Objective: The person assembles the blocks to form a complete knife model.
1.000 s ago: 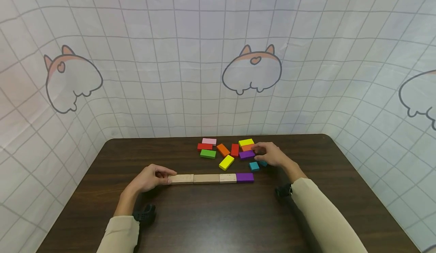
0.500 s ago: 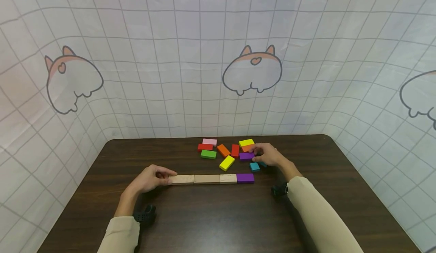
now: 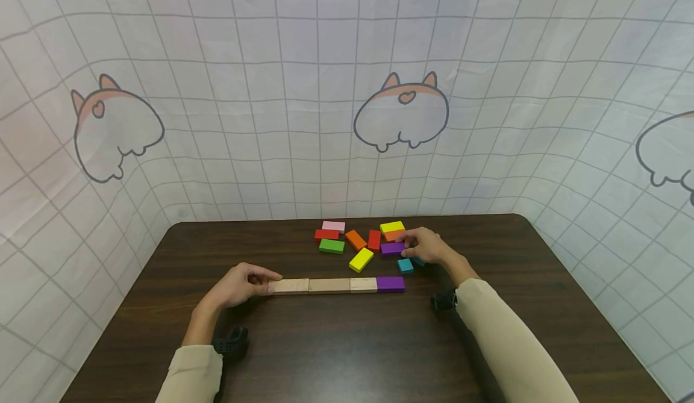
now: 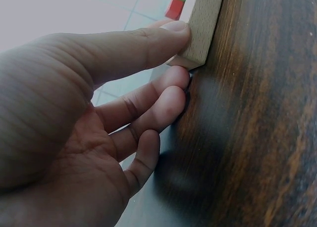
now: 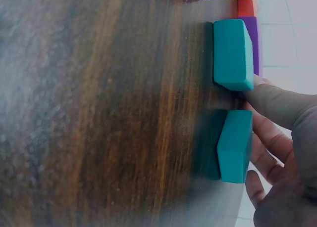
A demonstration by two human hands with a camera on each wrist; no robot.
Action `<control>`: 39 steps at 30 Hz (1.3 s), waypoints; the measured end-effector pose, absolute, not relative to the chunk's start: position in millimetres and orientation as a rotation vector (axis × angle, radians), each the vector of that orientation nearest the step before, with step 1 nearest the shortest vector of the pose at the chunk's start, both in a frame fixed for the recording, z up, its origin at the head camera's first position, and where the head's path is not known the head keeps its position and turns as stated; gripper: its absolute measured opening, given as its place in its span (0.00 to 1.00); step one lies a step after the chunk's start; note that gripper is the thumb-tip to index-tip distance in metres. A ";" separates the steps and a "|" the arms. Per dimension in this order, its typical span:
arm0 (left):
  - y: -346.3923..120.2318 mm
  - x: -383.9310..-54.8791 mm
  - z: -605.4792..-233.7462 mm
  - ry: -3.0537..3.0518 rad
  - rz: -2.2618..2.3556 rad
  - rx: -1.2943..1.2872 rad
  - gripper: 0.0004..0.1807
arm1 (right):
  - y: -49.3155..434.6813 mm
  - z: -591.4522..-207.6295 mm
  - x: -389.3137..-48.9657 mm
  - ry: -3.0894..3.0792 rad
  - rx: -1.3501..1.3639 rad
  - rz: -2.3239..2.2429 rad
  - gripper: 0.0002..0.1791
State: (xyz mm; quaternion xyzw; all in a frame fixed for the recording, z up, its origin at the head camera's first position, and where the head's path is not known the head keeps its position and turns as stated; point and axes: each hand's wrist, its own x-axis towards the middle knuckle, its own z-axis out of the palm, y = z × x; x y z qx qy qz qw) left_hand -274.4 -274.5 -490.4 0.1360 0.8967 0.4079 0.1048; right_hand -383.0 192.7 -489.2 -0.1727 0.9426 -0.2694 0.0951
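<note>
My left hand (image 3: pixel 238 284) pinches the left end of a plain wooden block (image 3: pixel 293 286), thumb on the near side and index finger across the far side; the other fingertips rest by the table in the left wrist view. That block begins a straight row of three wooden blocks ending in a purple block (image 3: pixel 390 284). At the loose pile my right hand (image 3: pixel 432 248) holds the right end of another purple block (image 3: pixel 391 249) between thumb and fingers. In the right wrist view, two teal blocks (image 5: pixel 233 54) lie before the hand and partly hide the thumb tip.
Around the held purple block lie yellow (image 3: pixel 392 227), orange (image 3: pixel 394 235) and red (image 3: pixel 374 240) blocks. Further left are pink (image 3: pixel 333 226), red and green (image 3: pixel 332 246) ones. A yellow block (image 3: pixel 361 259) lies just behind the row. A patterned cloth (image 3: pixel 303 168) borders the table's back.
My right hand has moved slightly left, its thumb and fingers coming onto the purple block's right end, then stayed there. The left hand and the row have kept their place.
</note>
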 end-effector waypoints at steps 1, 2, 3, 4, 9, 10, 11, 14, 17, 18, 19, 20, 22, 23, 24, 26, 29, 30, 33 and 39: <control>-274.4 -274.5 -490.6 2.643 1.203 0.403 0.14 | 193.1 -488.5 -382.4 2.799 -0.510 -0.800 0.20; -274.3 -274.6 -491.0 2.644 1.202 0.403 0.14 | 193.5 -487.7 -382.0 2.804 -0.513 -0.801 0.20; -274.2 -274.6 -491.2 2.643 1.203 0.401 0.14 | 193.9 -486.8 -381.4 2.809 -0.514 -0.805 0.20; -274.2 -274.6 -491.5 2.644 1.203 0.400 0.14 | 194.2 -485.6 -380.8 2.815 -0.519 -0.808 0.20; -274.6 -274.5 -492.6 2.642 1.208 0.393 0.14 | 197.2 -479.4 -375.1 2.859 -0.556 -0.790 0.21; -274.9 -274.5 -492.8 2.643 1.207 0.394 0.14 | 198.3 -477.6 -372.7 2.868 -0.575 -0.784 0.22; -275.0 -274.3 -492.7 2.642 1.208 0.394 0.14 | 199.9 -475.9 -370.3 2.875 -0.591 -0.786 0.21; -275.2 -273.8 -492.3 2.640 1.208 0.401 0.14 | 205.4 -470.6 -362.5 2.900 -0.661 -0.784 0.21; -275.5 -273.7 -491.7 2.641 1.205 0.412 0.14 | 212.2 -467.1 -355.9 2.901 -0.712 -0.820 0.19; -275.6 -273.8 -491.7 2.642 1.204 0.415 0.14 | 214.4 -466.4 -353.6 2.899 -0.727 -0.831 0.18; -275.6 -273.9 -491.7 2.643 1.203 0.416 0.14 | 216.6 -465.6 -351.2 2.892 -0.739 -0.848 0.18; -275.7 -274.0 -491.7 2.643 1.203 0.414 0.14 | 218.9 -465.2 -348.8 2.887 -0.751 -0.860 0.17; -275.6 -274.2 -491.4 2.644 1.203 0.409 0.14 | 223.7 -464.7 -343.4 2.883 -0.768 -0.871 0.16; -275.5 -274.2 -491.4 2.644 1.204 0.407 0.14 | 225.9 -464.5 -340.5 2.881 -0.773 -0.878 0.15; -275.4 -274.1 -491.3 2.643 1.204 0.405 0.14 | 228.2 -464.5 -337.6 2.880 -0.767 -0.883 0.15; -275.2 -274.1 -491.2 2.642 1.201 0.402 0.14 | 232.6 -464.7 -332.2 2.881 -0.757 -0.885 0.15; -275.0 -274.1 -491.0 2.641 1.197 0.404 0.14 | 239.6 -466.1 -325.3 2.878 -0.741 -0.886 0.15; -274.9 -274.1 -490.9 2.641 1.196 0.405 0.14 | 241.9 -466.7 -323.3 2.878 -0.732 -0.887 0.15; -274.4 -274.3 -490.3 2.644 1.193 0.410 0.14 | 248.8 -469.2 -317.4 2.867 -0.731 -0.889 0.15; -273.3 -273.4 -489.0 2.641 1.201 0.417 0.14 | 258.9 -475.8 -307.9 2.825 -0.729 -0.887 0.14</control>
